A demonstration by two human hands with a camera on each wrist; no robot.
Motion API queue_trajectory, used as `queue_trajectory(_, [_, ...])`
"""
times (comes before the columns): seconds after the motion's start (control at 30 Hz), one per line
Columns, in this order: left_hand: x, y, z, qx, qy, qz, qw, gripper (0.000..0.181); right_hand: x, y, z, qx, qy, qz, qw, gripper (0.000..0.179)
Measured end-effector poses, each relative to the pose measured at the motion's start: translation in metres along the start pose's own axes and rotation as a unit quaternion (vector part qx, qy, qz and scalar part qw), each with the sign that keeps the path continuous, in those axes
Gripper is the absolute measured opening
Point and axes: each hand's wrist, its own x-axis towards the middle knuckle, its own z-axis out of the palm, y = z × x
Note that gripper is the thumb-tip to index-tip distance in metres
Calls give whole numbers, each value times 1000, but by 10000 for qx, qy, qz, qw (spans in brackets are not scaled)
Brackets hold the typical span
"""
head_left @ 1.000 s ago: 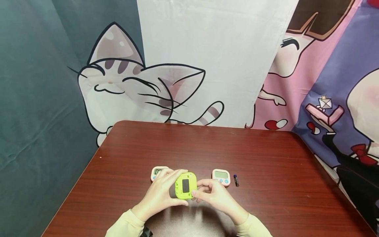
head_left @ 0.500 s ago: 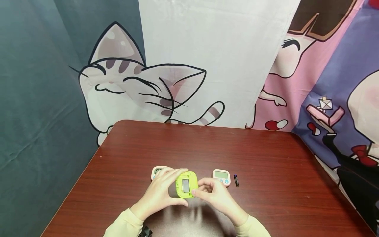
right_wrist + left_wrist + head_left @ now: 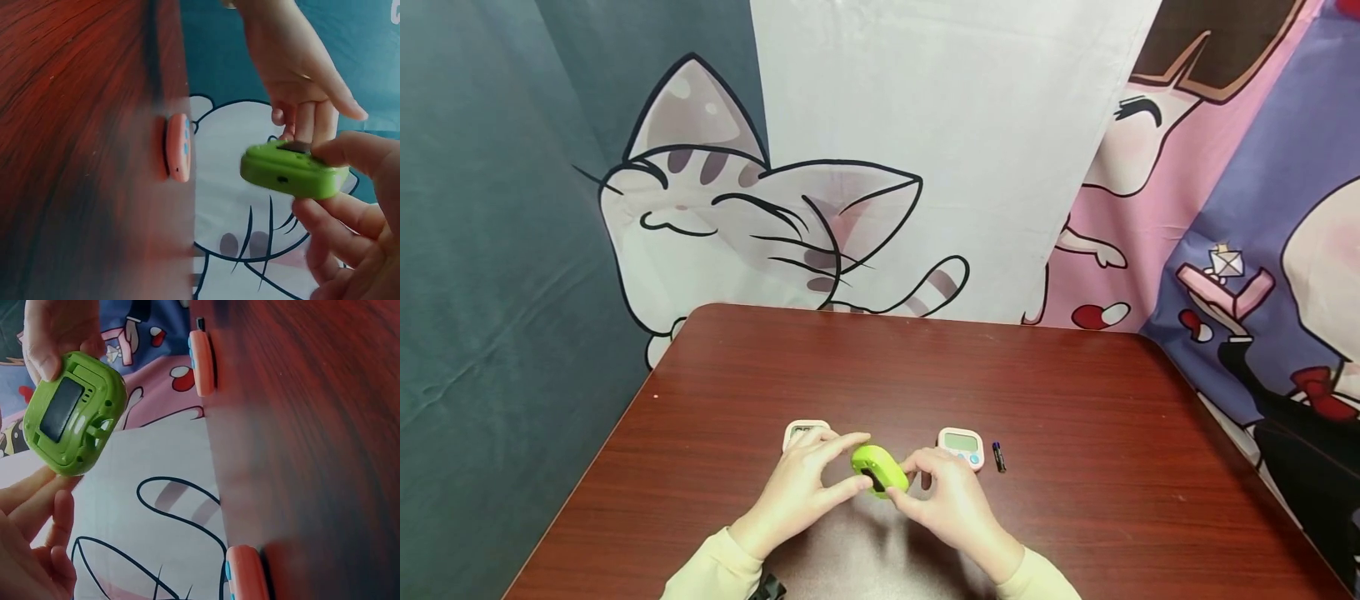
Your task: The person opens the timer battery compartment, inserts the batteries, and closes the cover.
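A small lime-green timer (image 3: 881, 468) is up off the table between the two hands. My right hand (image 3: 953, 505) pinches its right end between thumb and fingers. My left hand (image 3: 797, 483) is at the other end, fingers fairly straight and thumb spread apart from them. In the left wrist view, those fingertips are right at the lower end of the timer (image 3: 76, 415), whose face with a dark rectangular panel and small slots is toward the camera. From the right wrist view, the left thumb stands away from the timer (image 3: 290, 172).
A pale timer with blue buttons (image 3: 962, 447) lies behind the right hand, and a small dark battery (image 3: 998, 457) beside it. Another pale timer (image 3: 802, 431) lies behind the left hand, partly covered. The brown table (image 3: 895, 367) ends at a printed cloth backdrop.
The green timer has tilted over, its panelled face turning from the head camera toward the left hand. The left fingers and thumb have loosened around it; the right hand keeps its pinch.
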Motion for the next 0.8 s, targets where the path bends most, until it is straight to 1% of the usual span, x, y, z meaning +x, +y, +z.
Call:
queue_trajectory(0.07, [0,-1,1,44,98,-4,9999,46,0,1,2,-357,229,-260,9988,30])
queue_trajectory(0.13, [0,-2,1,122,95,-106,9998,47,0,2,3,-600,369,-406,9967,30])
queue_trajectory(0.23, [0,-1,1,212,-43,-378,9991,48,0,4,3,-820,467,-606,9937,29])
queue_trajectory(0.33, [0,0,2,167,-233,-804,9963,50,0,6,4,-1051,568,-895,9888,26])
queue_trajectory(0.43, [-1,0,3,2,-493,-1341,9897,52,0,7,5,-1287,719,-1242,9812,27])
queue_trajectory(0.53, [-1,0,4,-181,-763,-1714,9821,52,0,7,6,-1451,807,-1499,9747,29])
queue_trajectory(0.63, [-1,1,4,-377,-1015,-1885,9761,54,1,8,6,-1546,800,-1685,9702,31])
queue_trajectory(0.8, [-1,2,4,-756,-1335,-2033,9670,51,0,11,7,-1705,716,-1916,9639,34])
